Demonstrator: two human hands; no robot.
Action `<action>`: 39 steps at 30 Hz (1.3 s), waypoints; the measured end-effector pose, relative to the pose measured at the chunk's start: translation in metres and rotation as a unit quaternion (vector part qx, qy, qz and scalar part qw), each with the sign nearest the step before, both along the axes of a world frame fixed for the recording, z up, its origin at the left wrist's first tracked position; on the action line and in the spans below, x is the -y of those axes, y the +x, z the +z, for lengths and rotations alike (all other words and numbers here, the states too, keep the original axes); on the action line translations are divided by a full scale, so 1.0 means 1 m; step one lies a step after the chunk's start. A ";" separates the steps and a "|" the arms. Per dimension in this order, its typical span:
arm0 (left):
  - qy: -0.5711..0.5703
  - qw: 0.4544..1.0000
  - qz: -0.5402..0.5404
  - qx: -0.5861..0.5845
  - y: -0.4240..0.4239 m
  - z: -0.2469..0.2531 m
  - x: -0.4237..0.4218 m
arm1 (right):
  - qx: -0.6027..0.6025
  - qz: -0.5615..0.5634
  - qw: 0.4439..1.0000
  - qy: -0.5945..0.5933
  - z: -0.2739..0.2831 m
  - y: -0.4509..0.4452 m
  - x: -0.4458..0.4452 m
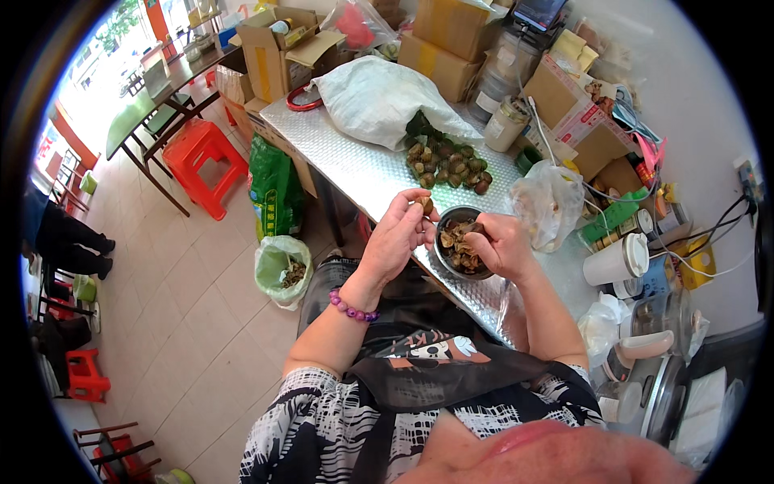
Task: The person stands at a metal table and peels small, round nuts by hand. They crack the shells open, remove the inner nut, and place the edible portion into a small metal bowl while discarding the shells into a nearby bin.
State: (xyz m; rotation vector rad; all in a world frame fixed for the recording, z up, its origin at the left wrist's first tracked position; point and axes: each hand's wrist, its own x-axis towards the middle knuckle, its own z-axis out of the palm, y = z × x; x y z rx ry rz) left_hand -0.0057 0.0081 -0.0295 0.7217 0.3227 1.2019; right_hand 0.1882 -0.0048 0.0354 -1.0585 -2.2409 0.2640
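My left hand [396,236] pinches a round brown nut-like piece [425,205] between thumb and fingers, left of a metal bowl [439,261]. Brown shells or peelings [461,245] fill much of the bowl. Over its right side, my right hand [503,247] is closed around a small dark brown thing [475,228]; the fingers hide most of it, so what it is cannot be told. Beyond the bowl, several similar round brown pieces [447,163] lie in green netting, at the mouth of a white woven sack [381,100].
The foil-covered table [344,154] carries a clear plastic bag [547,202], a white lidded cup [614,260], jars and cardboard boxes [438,60]. A lined waste bin [283,272], green sack [275,187] and red stool [202,160] stand left. Another person [63,236] stands farther off.
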 end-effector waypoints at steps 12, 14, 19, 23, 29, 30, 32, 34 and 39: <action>0.040 0.995 -0.001 -0.087 0.001 -0.001 0.006 | 0.064 -0.052 0.996 -0.014 -0.002 0.015 -0.011; 0.039 0.995 0.006 -0.089 0.001 -0.001 0.007 | 0.067 -0.053 0.996 -0.010 -0.004 0.018 -0.014; 0.044 0.993 0.011 -0.113 -0.001 -0.004 0.009 | 0.063 -0.062 0.996 -0.029 -0.001 0.020 -0.015; 0.036 0.991 0.030 -0.122 -0.001 -0.005 0.010 | 0.075 -0.062 0.995 -0.035 0.000 0.023 -0.015; 0.025 0.992 0.059 -0.105 0.003 -0.007 0.012 | 0.079 -0.055 0.995 -0.025 0.007 0.021 -0.011; 0.025 0.993 0.060 -0.104 0.003 -0.007 0.012 | 0.079 -0.055 0.995 -0.024 0.007 0.021 -0.011; 0.024 0.993 0.060 -0.101 0.004 -0.007 0.013 | 0.079 -0.055 0.995 -0.023 0.007 0.022 -0.011; 0.025 0.993 0.061 -0.098 0.004 -0.009 0.012 | 0.080 -0.057 0.995 -0.025 0.008 0.022 -0.011; 0.022 0.993 0.064 -0.096 0.006 -0.009 0.013 | 0.088 -0.056 0.994 -0.029 0.013 0.021 -0.009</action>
